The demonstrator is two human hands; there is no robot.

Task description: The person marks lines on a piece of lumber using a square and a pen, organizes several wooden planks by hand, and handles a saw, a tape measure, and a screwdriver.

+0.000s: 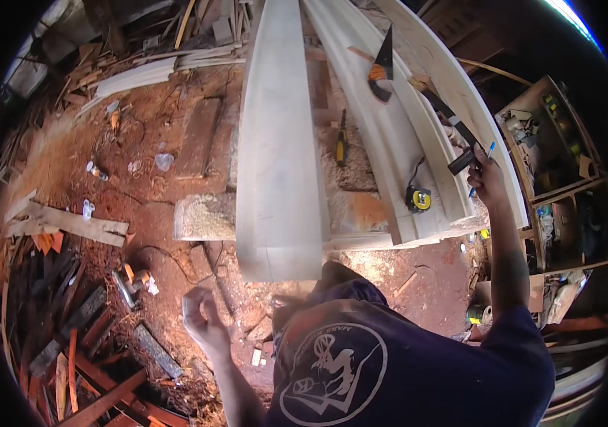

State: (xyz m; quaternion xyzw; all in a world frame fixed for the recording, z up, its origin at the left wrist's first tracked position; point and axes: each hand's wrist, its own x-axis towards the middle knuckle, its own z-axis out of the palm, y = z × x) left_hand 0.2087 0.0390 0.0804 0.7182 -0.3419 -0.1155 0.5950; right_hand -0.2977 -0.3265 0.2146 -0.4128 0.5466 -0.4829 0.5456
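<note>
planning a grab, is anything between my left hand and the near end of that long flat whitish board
Nothing visible stands between the left hand and the long, flat, whitish board's near end; a gap separates them.

Right hand [487, 182] grips a black square [462, 162] and a blue pen [491, 149] over the pale planks [382, 142]. Left hand [203, 320], fingers loosely curled, is raised beside the wide board's [279, 156] near end. Tape measure [418, 200] and saw [383, 65] lie on the planks; a yellow-handled tool [342, 144] lies between board and planks. Scrap wood [105, 398] is heaped at lower left.
</note>
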